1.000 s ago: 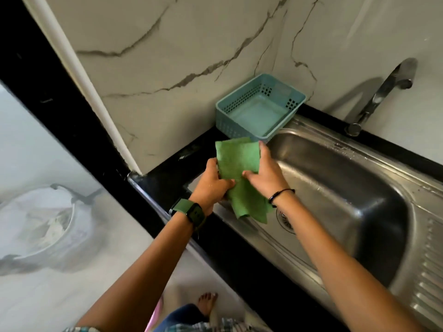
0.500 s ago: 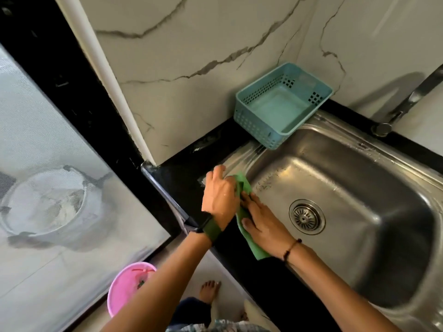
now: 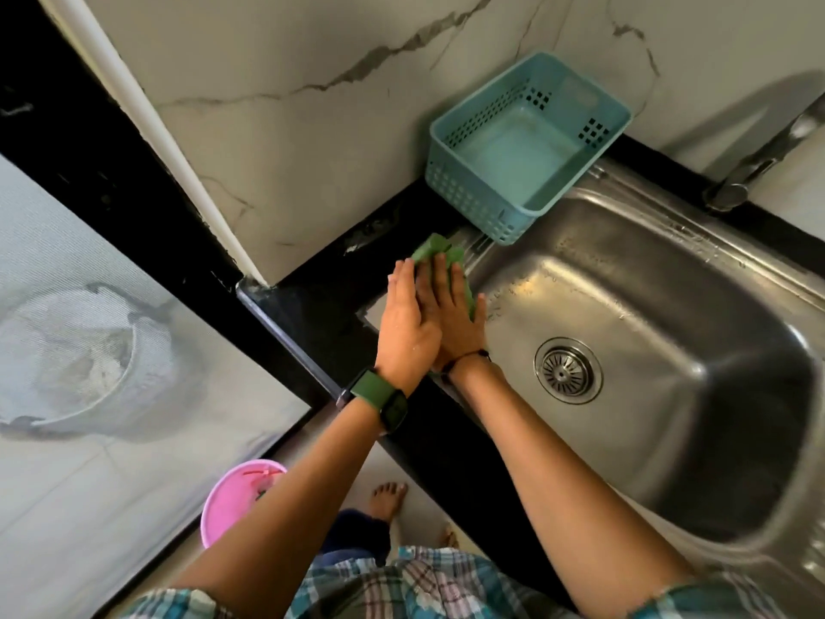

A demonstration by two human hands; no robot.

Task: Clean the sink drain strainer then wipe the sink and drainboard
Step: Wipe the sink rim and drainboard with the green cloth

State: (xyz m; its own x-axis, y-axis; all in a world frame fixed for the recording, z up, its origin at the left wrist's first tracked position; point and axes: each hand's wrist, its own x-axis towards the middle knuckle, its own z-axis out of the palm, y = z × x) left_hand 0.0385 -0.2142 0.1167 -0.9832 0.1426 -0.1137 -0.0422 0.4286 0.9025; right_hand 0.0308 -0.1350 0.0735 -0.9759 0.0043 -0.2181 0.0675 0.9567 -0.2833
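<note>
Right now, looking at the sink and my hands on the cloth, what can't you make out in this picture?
- Green cloth: mostly covered by the left hand and right hand; head view.
- Chrome tap: spout cut off by the right edge.
- Stainless steel sink: near right corner is in deep shadow, and the drainboard is out of frame.
- Round metal drain strainer: too small to judge cleanliness.
- Pink plastic bucket: partly behind the left forearm.

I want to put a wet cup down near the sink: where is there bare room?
The sink floor is bare around the strainer. The basket is empty inside. The sink's left rim is crowded: both hands, left and right, press the cloth there, close to the basket.
</note>
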